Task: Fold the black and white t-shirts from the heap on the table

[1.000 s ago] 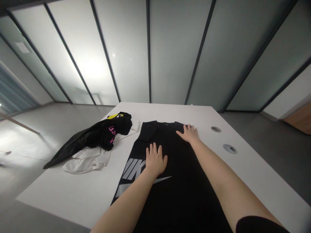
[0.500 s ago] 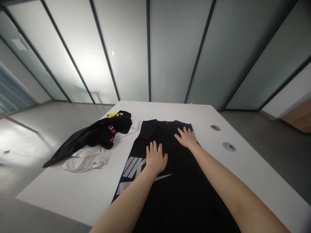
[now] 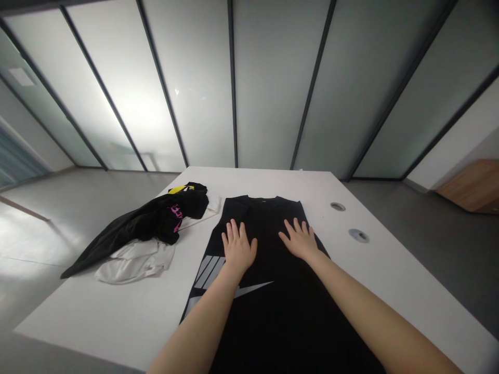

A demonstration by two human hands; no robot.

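Left hand (image 3: 238, 248) lies flat on the black shirt (image 3: 265, 228), palm down, fingers spread, gripping nothing. It sits just above the white swoosh (image 3: 253, 289) and beside the pale lettering (image 3: 208, 272) near the shirt's edge. Right hand (image 3: 299, 240) lies open and palm down in the same way, on the shirt's upper right, close to its edge. The two hands are apart, with a stretch of black cloth between them.

The shirt lies spread flat in the middle of the frame on a white table (image 3: 97, 317), with its collar (image 3: 262, 198) toward the table's far edge and its lower part running out of view at the bottom, under the forearms.

Left of the shirt, and apart from it, a crumpled black bundle (image 3: 156, 223) with pink print and a yellow patch lies partly over a rumpled white cloth (image 3: 134, 262). Right of the shirt, two round grommets (image 3: 338, 206) are set into the tabletop. Frosted glass panels (image 3: 195, 88) in dark frames fill the upper frame, with grey floor (image 3: 429, 249) on both sides of the table and a wooden cabinet (image 3: 473, 187) at far right.
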